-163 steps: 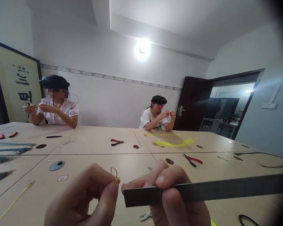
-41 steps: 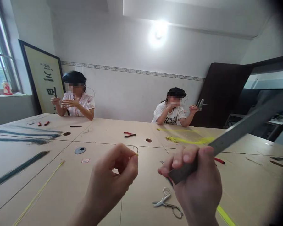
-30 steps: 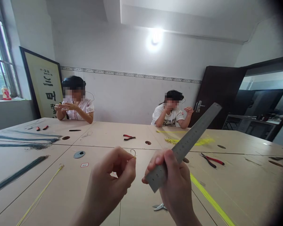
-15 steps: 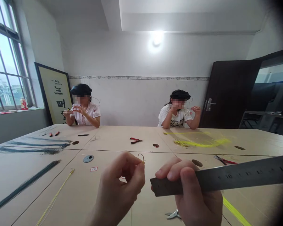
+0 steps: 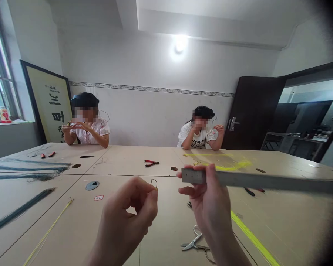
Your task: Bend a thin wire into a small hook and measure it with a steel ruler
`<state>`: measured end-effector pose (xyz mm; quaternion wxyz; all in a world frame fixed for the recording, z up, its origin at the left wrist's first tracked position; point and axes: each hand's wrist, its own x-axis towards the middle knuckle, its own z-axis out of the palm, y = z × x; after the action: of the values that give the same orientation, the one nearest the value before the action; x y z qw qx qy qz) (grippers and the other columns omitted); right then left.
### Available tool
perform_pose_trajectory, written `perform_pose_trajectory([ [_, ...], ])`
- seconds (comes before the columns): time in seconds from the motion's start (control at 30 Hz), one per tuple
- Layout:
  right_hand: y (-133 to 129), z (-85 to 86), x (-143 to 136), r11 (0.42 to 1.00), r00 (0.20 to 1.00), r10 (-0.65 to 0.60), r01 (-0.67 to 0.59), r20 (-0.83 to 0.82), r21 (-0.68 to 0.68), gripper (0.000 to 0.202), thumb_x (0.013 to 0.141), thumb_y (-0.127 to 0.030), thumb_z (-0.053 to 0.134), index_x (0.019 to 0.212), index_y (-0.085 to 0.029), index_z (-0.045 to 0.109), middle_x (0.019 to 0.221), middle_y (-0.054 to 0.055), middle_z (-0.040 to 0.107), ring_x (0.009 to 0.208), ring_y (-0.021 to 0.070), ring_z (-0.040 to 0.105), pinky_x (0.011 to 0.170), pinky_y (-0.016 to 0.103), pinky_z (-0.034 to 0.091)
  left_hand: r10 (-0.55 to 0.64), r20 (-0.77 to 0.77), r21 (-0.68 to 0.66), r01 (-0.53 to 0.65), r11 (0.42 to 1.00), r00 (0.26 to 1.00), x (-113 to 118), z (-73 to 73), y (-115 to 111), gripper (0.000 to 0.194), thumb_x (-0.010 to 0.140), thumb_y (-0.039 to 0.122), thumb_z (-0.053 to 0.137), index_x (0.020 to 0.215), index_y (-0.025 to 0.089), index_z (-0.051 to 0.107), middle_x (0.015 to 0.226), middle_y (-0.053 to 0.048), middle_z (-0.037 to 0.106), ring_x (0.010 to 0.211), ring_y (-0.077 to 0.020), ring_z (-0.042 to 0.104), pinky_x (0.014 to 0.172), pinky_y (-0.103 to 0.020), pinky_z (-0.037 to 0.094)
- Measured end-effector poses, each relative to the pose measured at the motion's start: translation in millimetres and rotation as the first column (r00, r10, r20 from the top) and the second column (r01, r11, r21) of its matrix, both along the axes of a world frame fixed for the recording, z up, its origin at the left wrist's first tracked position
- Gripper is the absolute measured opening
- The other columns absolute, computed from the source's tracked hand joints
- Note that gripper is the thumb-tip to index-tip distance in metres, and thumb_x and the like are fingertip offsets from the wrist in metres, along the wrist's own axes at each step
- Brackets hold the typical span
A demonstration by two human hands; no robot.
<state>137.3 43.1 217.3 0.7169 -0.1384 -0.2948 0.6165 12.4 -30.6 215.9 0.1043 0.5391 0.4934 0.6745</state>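
Thumb and index finger of my left hand (image 5: pixel 127 214) pinch a small fish hook (image 5: pixel 156 183), its curved bend standing up above the fingertips. A steel ruler (image 5: pixel 255 181) is gripped near one end between the thumb and fingers of my right hand (image 5: pixel 212 207); its long part runs off to the right, blurred. The ruler is held above the table, apart from the hook. Under my right wrist lies a pair of scissors (image 5: pixel 192 244), partly covered. Beside that wrist a bundle of yellow fishing line (image 5: pixel 252 236) stretches toward the lower right.
Across the table (image 5: pixel 122 159) sit two people, hands raised. Red-handled pliers (image 5: pixel 151 163) lie toward the far side. On the left are dark line bundles (image 5: pixel 22 210), a yellow line with hooks (image 5: pixel 50 229), a grey disc (image 5: pixel 92 185) and a small label (image 5: pixel 98 198).
The view has turned somewhat to the right. My right hand has raised the ruler and tilted it, widening the gap to my left hand, which keeps its pinch on the hook.
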Motion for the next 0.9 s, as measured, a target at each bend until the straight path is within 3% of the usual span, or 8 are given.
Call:
perform_pose_trajectory([
  [0.03, 5, 2.2, 2, 0.995, 0.998, 0.061, -0.062, -0.006, -0.079, 0.034, 0.053, -0.036, 0.087, 0.063, -0.015, 0.062, 0.058, -0.002, 0.066, 0.045, 0.0142, 0.063, 0.029, 0.020, 0.051, 0.002, -0.001, 0.001, -0.002, 1.000, 1.000, 0, -0.2, 0, 0.018, 0.074, 0.017, 0.054, 0.056, 0.021, 0.052, 0.040, 0.011, 0.040, 0.034, -0.0022, 0.037, 0.033, -0.007, 0.035],
  [0.13, 17, 3.3, 1, 0.947, 0.980, 0.187, -0.197, -0.062, -0.254, 0.028, 0.079, -0.024, 0.069, 0.059, -0.014, 0.053, 0.047, -0.008, 0.055, 0.032, 0.0035, 0.048, 0.028, 0.010, 0.042, 0.006, -0.044, 0.020, -0.005, 1.000, 0.999, -3, -0.9, 0, 0.016, 0.073, 0.019, 0.056, 0.057, 0.021, 0.056, 0.038, 0.010, 0.040, 0.032, -0.0025, 0.037, 0.030, -0.007, 0.033],
  [0.23, 26, -6.7, -11, 0.912, 0.976, 0.181, -0.214, -0.123, -0.350, 0.028, 0.093, -0.018, 0.052, 0.066, -0.012, 0.053, 0.053, -0.007, 0.055, 0.036, 0.0017, 0.048, 0.036, 0.010, 0.043, 0.013, -0.087, 0.045, -0.009, 0.999, 0.996, -5, -1.7, 1, 0.016, 0.073, 0.019, 0.057, 0.058, 0.022, 0.057, 0.037, 0.010, 0.043, 0.031, -0.0016, 0.038, 0.031, -0.006, 0.031],
  [0.5, 53, -36.0, -30, 0.933, 0.988, 0.017, -0.072, -0.155, -0.353, 0.024, 0.096, -0.030, 0.051, 0.081, -0.012, 0.059, 0.066, -0.004, 0.060, 0.045, 0.0055, 0.053, 0.044, 0.018, 0.048, 0.024, -0.030, -0.022, -0.024, 0.999, 0.999, -1, -3.4, -3, 0.012, 0.077, 0.027, 0.055, 0.065, 0.027, 0.058, 0.041, 0.011, 0.042, 0.037, -0.0027, 0.041, 0.039, -0.013, 0.033],
  [0.7, 50, -37.8, -32, 0.916, 0.989, 0.046, -0.099, -0.144, -0.388, 0.023, 0.095, -0.027, 0.051, 0.081, -0.012, 0.059, 0.065, -0.004, 0.060, 0.046, 0.0058, 0.054, 0.046, 0.019, 0.050, -0.014, -0.102, -0.006, 0.014, 1.000, 0.995, -6, -5.1, -2, 0.013, 0.078, 0.020, 0.056, 0.067, 0.028, 0.057, 0.042, 0.011, 0.044, 0.035, -0.0032, 0.042, 0.037, -0.015, 0.033],
  [0.9, 42, -35.4, -35, 0.946, 0.995, 0.066, -0.087, -0.080, -0.311, 0.030, 0.097, -0.027, 0.047, 0.073, -0.012, 0.057, 0.058, -0.005, 0.059, 0.041, 0.0047, 0.053, 0.041, 0.016, 0.048, 0.006, -0.069, 0.000, -0.006, 1.000, 0.998, -6, -5.1, -1, 0.012, 0.078, 0.024, 0.056, 0.067, 0.028, 0.058, 0.042, 0.012, 0.044, 0.036, -0.0025, 0.042, 0.037, -0.013, 0.033],
])
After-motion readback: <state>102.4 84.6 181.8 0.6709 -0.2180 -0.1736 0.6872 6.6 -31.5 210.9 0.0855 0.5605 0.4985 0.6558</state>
